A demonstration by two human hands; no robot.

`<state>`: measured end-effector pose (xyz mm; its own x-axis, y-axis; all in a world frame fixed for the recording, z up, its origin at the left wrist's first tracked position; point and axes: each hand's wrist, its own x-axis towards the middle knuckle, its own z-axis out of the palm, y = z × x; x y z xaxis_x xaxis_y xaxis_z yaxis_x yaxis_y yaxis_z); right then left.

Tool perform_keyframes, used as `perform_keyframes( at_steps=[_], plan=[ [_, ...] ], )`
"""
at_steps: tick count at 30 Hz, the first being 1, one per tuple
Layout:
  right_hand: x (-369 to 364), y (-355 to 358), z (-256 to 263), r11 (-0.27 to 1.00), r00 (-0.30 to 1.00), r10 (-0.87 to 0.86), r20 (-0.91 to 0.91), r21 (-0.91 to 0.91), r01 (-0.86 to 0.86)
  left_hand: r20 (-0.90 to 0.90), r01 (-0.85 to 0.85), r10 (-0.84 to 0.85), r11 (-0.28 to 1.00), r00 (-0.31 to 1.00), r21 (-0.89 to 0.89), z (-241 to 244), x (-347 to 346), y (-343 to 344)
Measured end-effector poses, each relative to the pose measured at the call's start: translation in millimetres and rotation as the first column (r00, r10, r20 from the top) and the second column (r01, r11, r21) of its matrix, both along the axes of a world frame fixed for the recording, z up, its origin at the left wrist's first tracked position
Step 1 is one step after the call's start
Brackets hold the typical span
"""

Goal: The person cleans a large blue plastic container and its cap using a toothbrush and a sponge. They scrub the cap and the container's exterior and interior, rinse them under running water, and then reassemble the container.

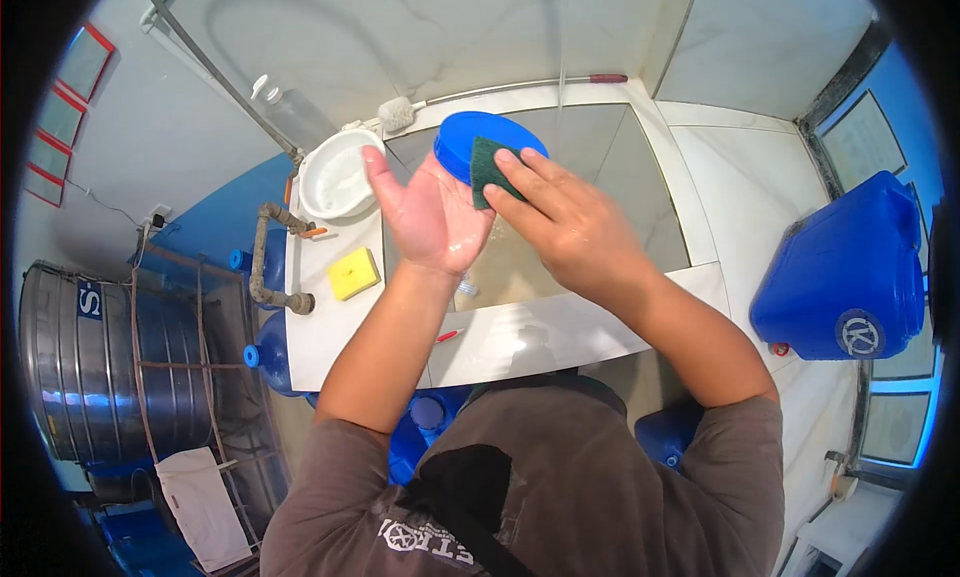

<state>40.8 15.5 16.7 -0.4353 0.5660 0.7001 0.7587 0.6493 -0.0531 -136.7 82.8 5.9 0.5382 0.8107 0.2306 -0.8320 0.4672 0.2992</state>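
Wet and palm up, my left hand [439,221] supports a round blue plastic lid [459,136] from below. Its thumb stands apart from the lid, and its other fingers are mostly hidden under it. My right hand [581,224] presses a dark green scouring pad [487,173] flat against the near part of the lid, fingertips on top of the pad. Both hands are above a sunken basin lined with grey tile [637,179]. A thin stream of water [561,59] falls behind the lid.
Left of the basin are a white bowl [306,187] with suds, a yellow sponge [354,274], a pump bottle [294,113] and pipes with orange valve handles [319,233]. A long-handled brush [396,115] lies along the back rim. A blue jerrycan [832,269] stands right. A small red object [450,336] lies in front.
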Motion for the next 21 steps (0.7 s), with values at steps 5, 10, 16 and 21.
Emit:
perform_keyframes(
  at_steps=[5, 10, 16, 21],
  plan=[
    [-0.3, 10.3, 6.0, 0.991, 1.0, 0.007, 0.002, 0.136, -0.007, -0.085, -0.188, 0.181, 0.979, 0.98, -0.082, -6.3, 7.5, 6.0],
    [13.1, 6.5, -1.1, 0.983, 0.991, 0.005, -0.136, 0.181, 0.02, 0.096, -0.048, 0.068, 0.979, 0.993, -0.196, -24.8, 6.7, 4.5],
    [-1.1, 14.2, 1.7, 0.999, 0.828, -0.029, -0.561, -0.047, 0.003, -0.1, -0.291, 0.279, 0.946, 0.955, -0.143, -21.7, 24.9, -12.8],
    [-3.3, 7.6, -27.4, 0.974, 0.582, -0.082, -0.809, -0.188, -0.123, -0.384, -0.364, 0.471, 0.875, 0.794, 0.318, -19.2, 24.9, -24.6]
  ],
)
